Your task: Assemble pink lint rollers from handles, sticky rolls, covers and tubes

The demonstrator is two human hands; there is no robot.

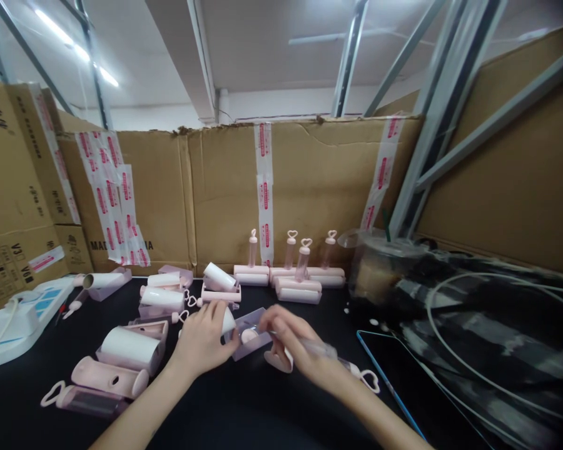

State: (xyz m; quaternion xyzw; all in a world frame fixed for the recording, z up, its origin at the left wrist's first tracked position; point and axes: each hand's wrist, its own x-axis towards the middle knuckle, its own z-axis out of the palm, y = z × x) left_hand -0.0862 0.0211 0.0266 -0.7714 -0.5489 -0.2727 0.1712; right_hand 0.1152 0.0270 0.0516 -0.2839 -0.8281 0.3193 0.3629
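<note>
My left hand (207, 334) is closed around a small white paper roll (228, 321), at the left end of a translucent lilac case (256, 347). A round pale piece (249, 336) shows inside that case. My right hand (293, 342) leans over the case's right side, its fingers bent. Across it, pen-like, lies a blurred clear tube handle (321, 348) with a pink heart-shaped loop (370, 381) at the far end; the fingers seem to grip it. Beneath the right fingers is a pink curved cover (279, 360), partly hidden, and I cannot tell whether they touch it.
Several finished-looking pink rollers (299, 290) with upright handles stand at the back. On the left lie white rolls in cases (130, 349), a pink cover (110, 377) and a power strip (51, 306). A tablet (403, 381), drink cup (380, 269) and black bag (488, 337) occupy the right.
</note>
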